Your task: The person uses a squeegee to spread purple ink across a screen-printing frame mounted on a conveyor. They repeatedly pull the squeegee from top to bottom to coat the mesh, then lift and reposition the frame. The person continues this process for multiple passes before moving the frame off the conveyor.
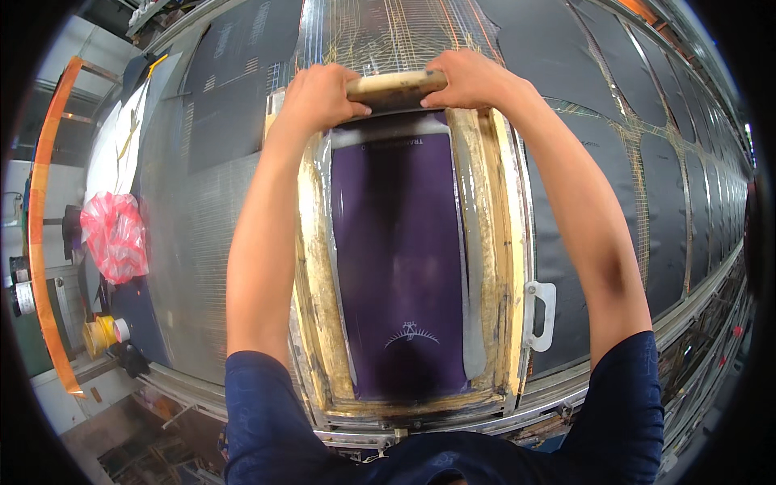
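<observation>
Both my arms reach to the far end of a screen-printing frame (491, 242). My left hand (320, 94) and my right hand (467, 79) are closed round the two ends of a squeegee (398, 82) with a pale, rounded handle. The squeegee lies crosswise, its lower edge down at the far end of the dark purple mesh (402, 234). A small arched emblem (411, 333) shows on the mesh near me, and faint lettering at its far end. Yellowish, stained borders surround the mesh, with greyish residue along its sides. My palms are hidden.
Dark flat pieces (582, 218) cover the long table right of the frame, with more at the far left. A white metal handle (547, 315) sticks out at the frame's right side. On the left are a red-and-white plastic bag (113, 234), an orange curved strip (39, 218) and a yellow tape roll (99, 335).
</observation>
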A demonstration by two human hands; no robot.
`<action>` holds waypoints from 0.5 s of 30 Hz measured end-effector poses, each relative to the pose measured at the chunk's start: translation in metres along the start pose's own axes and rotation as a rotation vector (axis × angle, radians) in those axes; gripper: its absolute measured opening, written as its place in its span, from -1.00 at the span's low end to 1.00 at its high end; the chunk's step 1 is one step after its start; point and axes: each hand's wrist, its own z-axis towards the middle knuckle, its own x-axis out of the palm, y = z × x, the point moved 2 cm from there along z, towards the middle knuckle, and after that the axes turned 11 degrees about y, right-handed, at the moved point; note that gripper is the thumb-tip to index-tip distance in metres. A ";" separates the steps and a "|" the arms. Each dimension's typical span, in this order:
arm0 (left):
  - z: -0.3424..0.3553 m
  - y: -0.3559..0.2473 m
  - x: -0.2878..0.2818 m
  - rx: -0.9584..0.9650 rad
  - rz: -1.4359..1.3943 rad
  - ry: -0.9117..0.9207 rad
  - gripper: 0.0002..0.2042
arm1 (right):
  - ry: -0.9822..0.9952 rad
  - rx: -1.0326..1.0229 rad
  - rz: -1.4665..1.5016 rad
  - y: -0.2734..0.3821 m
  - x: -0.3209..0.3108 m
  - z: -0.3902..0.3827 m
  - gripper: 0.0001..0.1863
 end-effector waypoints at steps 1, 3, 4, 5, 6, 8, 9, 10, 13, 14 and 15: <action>0.003 -0.001 0.000 -0.036 -0.020 0.029 -0.58 | 0.042 0.043 0.010 -0.003 0.004 0.004 -0.54; 0.002 0.005 0.008 -0.067 -0.006 0.058 -0.58 | 0.008 0.037 -0.034 0.004 0.011 0.002 -0.56; -0.007 0.006 0.014 -0.046 -0.011 0.024 -0.60 | -0.010 0.034 -0.056 0.008 0.016 -0.002 -0.57; -0.019 0.002 0.020 -0.021 -0.018 -0.006 -0.62 | 0.033 0.072 -0.063 0.013 0.020 -0.011 -0.55; -0.031 -0.003 0.024 0.004 -0.024 -0.037 -0.64 | 0.024 0.056 -0.068 0.019 0.027 -0.021 -0.56; -0.059 -0.012 0.033 -0.004 0.023 0.018 -0.68 | 0.001 0.018 -0.079 0.031 0.044 -0.045 -0.58; -0.078 -0.015 0.044 0.032 0.018 -0.008 -0.70 | -0.062 -0.052 -0.048 0.041 0.057 -0.064 -0.67; -0.101 -0.019 0.056 0.066 0.012 -0.035 -0.71 | -0.044 -0.047 -0.023 0.051 0.070 -0.084 -0.69; -0.186 -0.056 0.082 0.069 -0.020 -0.010 -0.83 | 0.026 -0.022 0.043 0.102 0.098 -0.166 -0.78; -0.217 -0.071 0.091 0.092 -0.037 0.012 -0.87 | 0.060 -0.010 0.063 0.114 0.110 -0.193 -0.81; -0.250 -0.083 0.100 0.106 -0.084 0.018 -0.91 | 0.097 -0.010 0.038 0.132 0.121 -0.221 -0.80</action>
